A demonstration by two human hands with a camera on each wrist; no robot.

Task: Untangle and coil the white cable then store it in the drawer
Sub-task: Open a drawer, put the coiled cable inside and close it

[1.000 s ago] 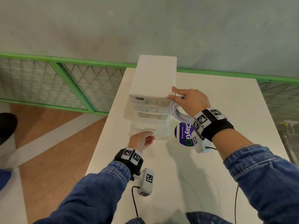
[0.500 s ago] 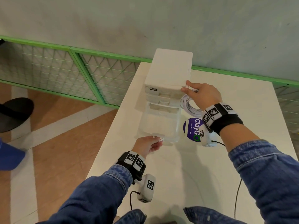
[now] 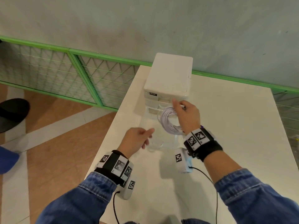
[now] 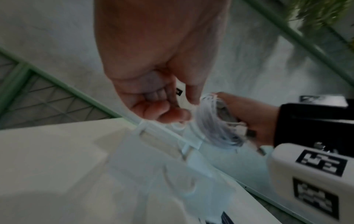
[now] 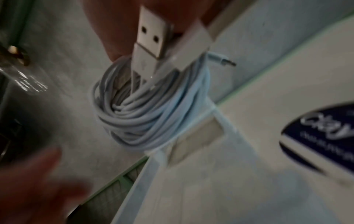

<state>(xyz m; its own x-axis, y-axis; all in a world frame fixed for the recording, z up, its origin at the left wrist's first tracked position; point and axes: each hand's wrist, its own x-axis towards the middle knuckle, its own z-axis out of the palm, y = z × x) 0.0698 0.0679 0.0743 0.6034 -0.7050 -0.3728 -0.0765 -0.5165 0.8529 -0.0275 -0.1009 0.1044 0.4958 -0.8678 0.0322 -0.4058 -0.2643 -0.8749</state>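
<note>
Right hand [image 3: 186, 117] grips the coiled white cable [image 3: 169, 121], standing on edge above the open drawer [image 3: 159, 143]; left hand [image 3: 136, 140], loosely curled, grasps nothing.

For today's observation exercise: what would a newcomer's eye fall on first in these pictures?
First, the coiled white cable gripped in the right hand, held over the pulled-out clear drawer of the white drawer unit on the table. The wrist view shows its USB plug pinched atop the coil. The left hand is at the drawer's front.
</note>
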